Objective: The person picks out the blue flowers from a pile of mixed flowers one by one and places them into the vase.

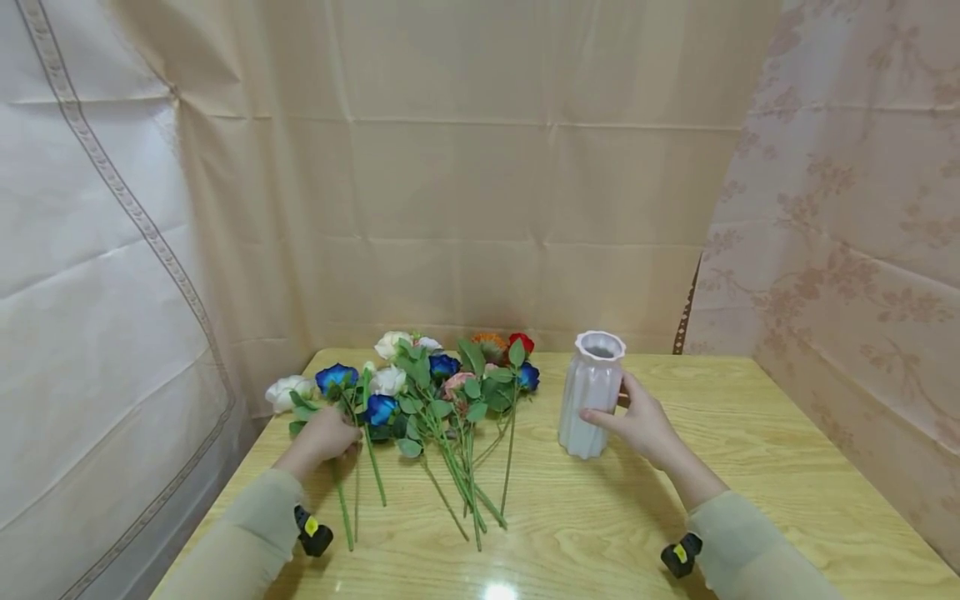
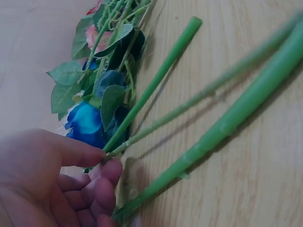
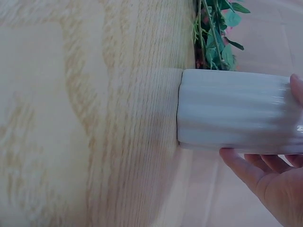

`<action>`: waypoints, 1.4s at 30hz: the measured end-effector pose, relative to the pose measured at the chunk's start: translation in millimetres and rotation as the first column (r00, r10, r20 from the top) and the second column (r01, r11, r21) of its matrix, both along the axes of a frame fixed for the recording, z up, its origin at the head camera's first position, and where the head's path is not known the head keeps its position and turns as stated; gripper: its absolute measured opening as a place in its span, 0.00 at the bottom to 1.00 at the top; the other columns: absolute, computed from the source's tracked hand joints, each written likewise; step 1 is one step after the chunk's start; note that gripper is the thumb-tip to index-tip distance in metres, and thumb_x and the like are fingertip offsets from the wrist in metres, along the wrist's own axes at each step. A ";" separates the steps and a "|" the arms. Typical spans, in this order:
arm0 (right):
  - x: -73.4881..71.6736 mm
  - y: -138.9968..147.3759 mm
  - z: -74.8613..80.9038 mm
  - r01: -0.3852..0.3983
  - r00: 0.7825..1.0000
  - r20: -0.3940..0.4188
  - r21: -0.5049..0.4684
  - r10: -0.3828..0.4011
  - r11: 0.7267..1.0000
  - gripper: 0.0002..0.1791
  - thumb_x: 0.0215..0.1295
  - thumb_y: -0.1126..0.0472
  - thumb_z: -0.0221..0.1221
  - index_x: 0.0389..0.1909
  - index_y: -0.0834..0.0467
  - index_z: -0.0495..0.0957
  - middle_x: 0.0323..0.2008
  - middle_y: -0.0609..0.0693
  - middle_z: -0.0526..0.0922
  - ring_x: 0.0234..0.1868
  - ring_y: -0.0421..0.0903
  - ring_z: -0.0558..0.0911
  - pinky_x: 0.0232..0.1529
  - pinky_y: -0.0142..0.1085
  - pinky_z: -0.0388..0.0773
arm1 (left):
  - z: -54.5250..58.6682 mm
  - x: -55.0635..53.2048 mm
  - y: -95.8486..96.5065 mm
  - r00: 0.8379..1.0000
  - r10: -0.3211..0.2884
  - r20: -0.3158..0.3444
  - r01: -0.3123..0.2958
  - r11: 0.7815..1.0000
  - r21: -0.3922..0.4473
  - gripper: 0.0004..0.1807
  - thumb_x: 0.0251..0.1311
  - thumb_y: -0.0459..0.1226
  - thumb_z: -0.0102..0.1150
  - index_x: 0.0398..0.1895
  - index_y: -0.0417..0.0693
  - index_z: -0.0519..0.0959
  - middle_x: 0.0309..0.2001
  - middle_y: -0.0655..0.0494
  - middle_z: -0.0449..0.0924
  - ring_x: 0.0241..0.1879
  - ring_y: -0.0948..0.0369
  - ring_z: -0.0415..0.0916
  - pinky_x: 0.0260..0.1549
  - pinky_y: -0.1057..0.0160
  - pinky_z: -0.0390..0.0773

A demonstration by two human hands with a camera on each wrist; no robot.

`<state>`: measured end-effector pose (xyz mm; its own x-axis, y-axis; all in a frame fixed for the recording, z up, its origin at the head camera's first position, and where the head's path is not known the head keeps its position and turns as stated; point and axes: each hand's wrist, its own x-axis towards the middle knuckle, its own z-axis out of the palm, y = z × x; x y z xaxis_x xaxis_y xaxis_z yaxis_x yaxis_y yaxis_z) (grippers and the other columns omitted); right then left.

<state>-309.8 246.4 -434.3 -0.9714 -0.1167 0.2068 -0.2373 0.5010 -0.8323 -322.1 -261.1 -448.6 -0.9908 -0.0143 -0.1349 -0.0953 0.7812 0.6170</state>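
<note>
My left hand (image 1: pixel 326 435) is at the left end of a spread of artificial flowers, below a blue rose (image 1: pixel 336 379) and a white flower (image 1: pixel 288 393). In the left wrist view its thumb and forefinger pinch a thin green flower stem (image 2: pixel 189 105); which bloom this stem bears is hidden. A thicker stem (image 2: pixel 203 146) lies close by the fingertips. On the right, my right hand (image 1: pixel 641 425) grips a white fluted vase (image 1: pixel 583 408) from its right side, thumb across the front. The vase stands upright on the table, its scalloped mouth facing up.
More flowers lie across the wooden table (image 1: pixel 637 533), among them an orange bloom (image 1: pixel 491 342), a red rose (image 1: pixel 521 342) and a pink one (image 1: pixel 457 383), their stems pointing towards me. A beige curtain (image 1: pixel 450 183) hangs behind the table.
</note>
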 end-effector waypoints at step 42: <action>0.6 0.0 -0.5 -0.001 1.000 -0.004 0.004 0.001 1.000 0.55 0.58 0.41 0.73 0.79 0.56 0.54 0.66 0.64 0.70 0.66 0.68 0.71 0.57 0.60 0.76 | 51.4 13.6 -2.4 0.967 0.101 -0.236 -0.029 0.956 0.292 0.16 0.74 0.44 0.56 0.44 0.40 0.84 0.33 0.49 0.81 0.38 0.50 0.76 0.35 0.59 0.76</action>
